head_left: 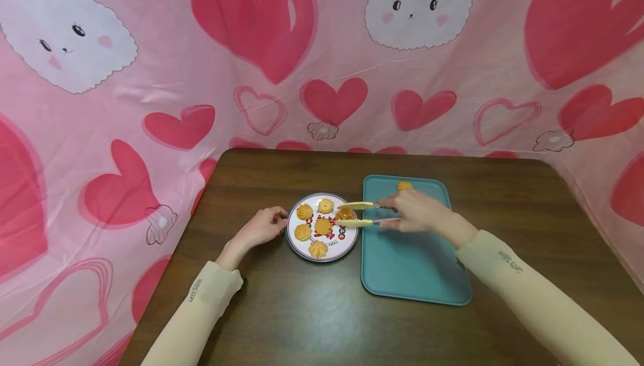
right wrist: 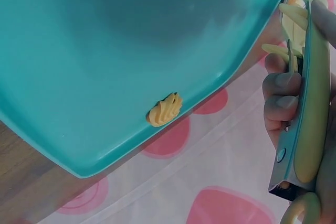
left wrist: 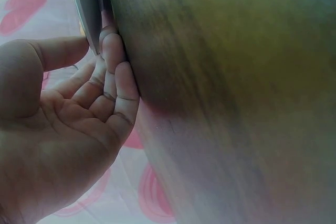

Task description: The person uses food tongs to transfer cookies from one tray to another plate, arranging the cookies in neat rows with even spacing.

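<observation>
A round white plate [head_left: 298,247] with a dark rim and a printed pattern bears several swirled butter cookies [head_left: 318,249]. My left hand [head_left: 265,225] pinches the plate's left edge; in the left wrist view its thumb [left wrist: 65,52] lies on the rim, the other fingers beside and below it. With my right hand [head_left: 416,211] I grip pale yellow tongs [head_left: 358,223], which point left over the plate. Their two tips lie on either side of a cookie [head_left: 344,215] at the plate's right. Whether they touch it cannot be told. The right wrist view shows the tongs' handle [right wrist: 312,129].
Right of the plate, under my right hand, lies a teal rectangular tray [head_left: 410,268]. One swirled cookie [right wrist: 165,109] sits near its far edge. Both stand on a dark wooden table [head_left: 241,310], with a pink heart-patterned cloth [head_left: 352,64] behind and to the sides.
</observation>
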A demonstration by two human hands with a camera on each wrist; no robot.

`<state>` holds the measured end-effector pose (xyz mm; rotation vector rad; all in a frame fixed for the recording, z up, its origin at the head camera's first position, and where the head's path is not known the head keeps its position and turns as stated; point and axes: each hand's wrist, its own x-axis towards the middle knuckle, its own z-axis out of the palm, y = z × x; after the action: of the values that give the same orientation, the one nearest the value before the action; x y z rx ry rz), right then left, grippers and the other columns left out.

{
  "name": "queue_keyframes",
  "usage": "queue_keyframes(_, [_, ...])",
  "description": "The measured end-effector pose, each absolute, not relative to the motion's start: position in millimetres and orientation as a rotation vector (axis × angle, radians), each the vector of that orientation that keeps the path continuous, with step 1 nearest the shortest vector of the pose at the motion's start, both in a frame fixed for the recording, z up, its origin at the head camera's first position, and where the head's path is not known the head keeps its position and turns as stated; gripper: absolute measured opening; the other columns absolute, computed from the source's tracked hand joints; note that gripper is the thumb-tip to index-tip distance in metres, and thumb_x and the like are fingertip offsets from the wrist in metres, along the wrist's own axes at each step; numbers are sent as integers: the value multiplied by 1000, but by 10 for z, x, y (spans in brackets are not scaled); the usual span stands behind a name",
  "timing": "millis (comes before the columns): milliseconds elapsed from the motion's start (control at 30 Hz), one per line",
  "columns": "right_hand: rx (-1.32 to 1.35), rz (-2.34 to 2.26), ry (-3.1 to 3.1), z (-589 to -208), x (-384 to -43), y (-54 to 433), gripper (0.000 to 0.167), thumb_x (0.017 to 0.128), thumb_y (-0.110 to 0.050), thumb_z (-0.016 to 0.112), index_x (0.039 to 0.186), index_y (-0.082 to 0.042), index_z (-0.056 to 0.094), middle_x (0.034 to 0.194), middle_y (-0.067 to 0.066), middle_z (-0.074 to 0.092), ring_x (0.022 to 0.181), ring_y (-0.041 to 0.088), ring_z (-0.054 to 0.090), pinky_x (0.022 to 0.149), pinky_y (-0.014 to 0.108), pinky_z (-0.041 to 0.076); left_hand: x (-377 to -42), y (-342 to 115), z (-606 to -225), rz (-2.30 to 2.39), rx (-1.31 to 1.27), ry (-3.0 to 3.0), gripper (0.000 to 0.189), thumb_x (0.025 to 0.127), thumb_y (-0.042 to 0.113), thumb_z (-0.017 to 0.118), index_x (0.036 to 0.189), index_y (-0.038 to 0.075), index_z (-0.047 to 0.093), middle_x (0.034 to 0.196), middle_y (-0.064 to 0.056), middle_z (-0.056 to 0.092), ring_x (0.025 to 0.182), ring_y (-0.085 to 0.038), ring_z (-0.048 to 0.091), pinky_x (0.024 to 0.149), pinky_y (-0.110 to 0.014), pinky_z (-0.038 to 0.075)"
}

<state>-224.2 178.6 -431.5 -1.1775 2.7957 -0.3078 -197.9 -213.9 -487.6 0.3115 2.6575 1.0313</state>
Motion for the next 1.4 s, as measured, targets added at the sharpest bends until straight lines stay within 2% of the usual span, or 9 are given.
queue_keyframes(133, [-1178,-301,2791,-4303,-2239,1780,56,81,-41,81,124,-7,70,68,-11,55,52,7,39,47,26,35,-1976,-2141,-4876,1039,313,2654,25,99,17,61,117,1,65,77,-2,63,68,-15,58,62,-31,46])
queue_keyframes(367, [-1191,-306,2792,-4307,-2246,1785,57,82,-41,81,125,-6,69,86,2,71,57,8,45,50,26,41,-1972,-2135,-4869,1038,307,2653,24,99,16,61,117,1,65,77,-2,63,68,-15,57,63,-31,46])
queue_keyframes(1000, [-1192,-272,2811,-4312,-2245,1805,63,80,-45,80,128,-6,68,106,8,73,65,8,52,58,29,46,-1976,-2128,-4876,1037,305,2664,24,98,15,62,116,0,65,77,-1,63,68,-14,59,64,-31,46])
queue_keyframes(1167, [-1204,-291,2811,-4318,-2247,1829,67,79,-49,80,129,-6,67,104,7,73,67,7,55,58,29,48,-1972,-2127,-4874,1040,300,2660,24,98,16,62,116,1,65,77,-1,63,69,-14,59,64,-31,46])
queue_keyframes(1400, [-1172,-368,2821,-4257,-2261,1923,72,77,-49,82,131,-3,65,108,9,73,73,16,64,59,28,48,-1980,-2133,-4891,1044,297,2657,24,99,16,61,117,1,65,77,-1,63,69,-15,59,63,-31,46])
